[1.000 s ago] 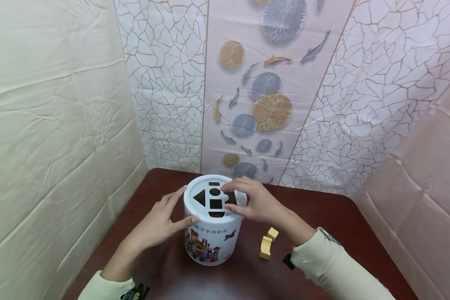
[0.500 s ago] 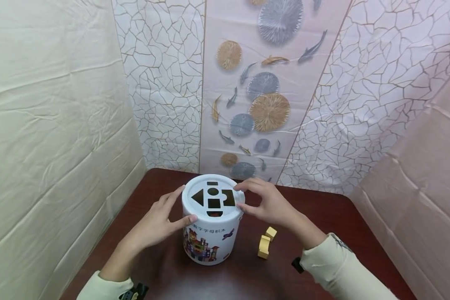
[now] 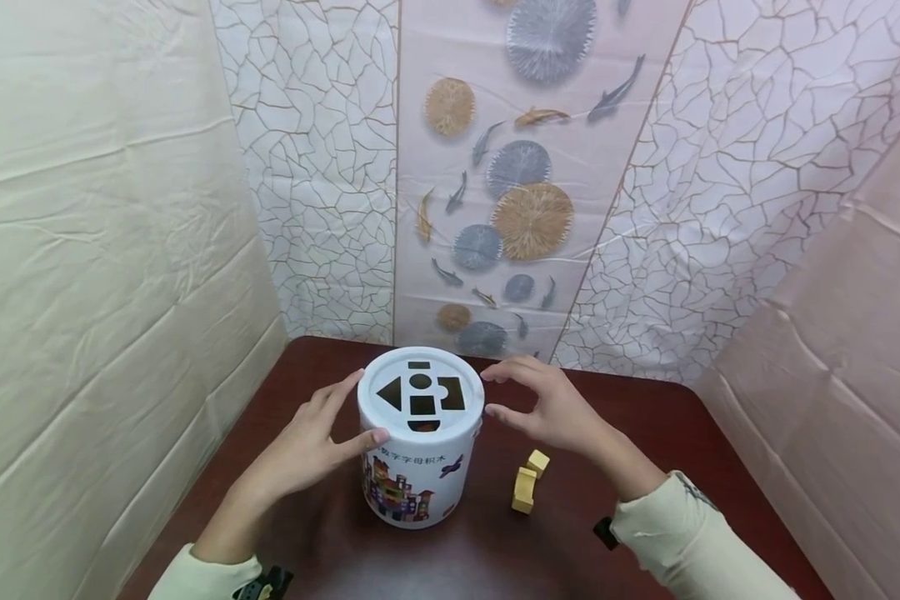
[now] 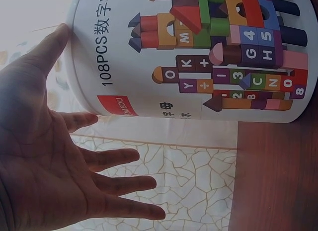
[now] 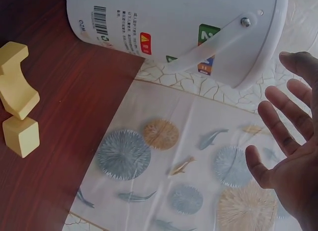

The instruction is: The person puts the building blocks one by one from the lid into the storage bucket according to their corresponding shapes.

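A white toy-block bucket (image 3: 414, 479) stands upright on the table, its lid (image 3: 379, 414) pierced with cut-out shapes: a triangle, a circle, rectangles and a notched one. My left hand (image 3: 300, 454) touches the rim with thumb and forefinger. In the left wrist view the other fingers of that left hand (image 4: 54, 156) are straight and spread off the bucket's side. My right hand (image 3: 558, 412) hovers at the lid's right edge, thumb and forefinger apart. Nothing sits between the fingers of the right hand (image 5: 298, 166) in the right wrist view.
Right of the bucket lie a yellow arch block (image 3: 523, 492) and a yellow cube block (image 3: 537, 462), close together on the dark red table (image 3: 630, 467). A clear handle (image 5: 213, 47) hangs on the bucket's side. Patterned cloth (image 3: 487, 208) rises behind the table.
My right hand has drawn back rightward from over the notched hole to beyond the lid's edge, leaving that hole in plain sight. My left hand keeps its place on the rim.
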`<state>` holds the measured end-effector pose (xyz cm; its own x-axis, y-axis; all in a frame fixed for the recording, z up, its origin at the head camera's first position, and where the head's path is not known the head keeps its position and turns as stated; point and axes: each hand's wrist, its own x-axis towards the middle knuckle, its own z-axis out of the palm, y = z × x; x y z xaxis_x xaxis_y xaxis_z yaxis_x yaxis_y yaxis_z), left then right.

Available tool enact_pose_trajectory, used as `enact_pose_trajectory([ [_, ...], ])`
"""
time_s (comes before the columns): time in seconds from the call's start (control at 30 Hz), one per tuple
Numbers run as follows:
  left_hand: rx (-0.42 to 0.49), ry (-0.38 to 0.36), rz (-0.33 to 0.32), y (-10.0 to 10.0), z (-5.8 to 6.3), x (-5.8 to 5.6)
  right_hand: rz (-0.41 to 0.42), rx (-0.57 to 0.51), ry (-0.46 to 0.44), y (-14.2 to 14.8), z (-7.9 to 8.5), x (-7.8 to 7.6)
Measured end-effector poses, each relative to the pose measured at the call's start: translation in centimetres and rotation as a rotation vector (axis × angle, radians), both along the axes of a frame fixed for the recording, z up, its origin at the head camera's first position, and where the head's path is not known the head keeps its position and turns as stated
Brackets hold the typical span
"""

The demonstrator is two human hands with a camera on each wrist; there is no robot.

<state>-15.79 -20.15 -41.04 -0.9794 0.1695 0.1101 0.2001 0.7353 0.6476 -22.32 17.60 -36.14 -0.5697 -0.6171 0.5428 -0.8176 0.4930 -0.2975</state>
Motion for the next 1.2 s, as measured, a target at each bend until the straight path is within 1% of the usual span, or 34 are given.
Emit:
enact_pose_trajectory([
  [0.33,-0.001,0.014,-0.002,-0.1,0.1,0.1,-0.031,-0.003,0.013,1.3,-0.3,0.0],
  [0.47,-0.002,0.028,-0.002,-0.2,-0.1,0.1,-0.056,0.008,-0.008,1.8,-0.6,0.0],
  [0.77,0.004,0.026,-0.002,-0.1,-0.3,0.0,-0.106,0.014,-0.045,3.4,-2.0,-0.1],
  [0.97,0.002,0.035,-0.01,0.0,-0.2,0.0,-0.136,0.009,-0.04,4.5,-2.8,-0.2],
  [1.2,0.004,0.014,0.005,0.1,-0.2,0.1,-0.164,0.003,-0.049,5.6,-3.7,-0.3],
])
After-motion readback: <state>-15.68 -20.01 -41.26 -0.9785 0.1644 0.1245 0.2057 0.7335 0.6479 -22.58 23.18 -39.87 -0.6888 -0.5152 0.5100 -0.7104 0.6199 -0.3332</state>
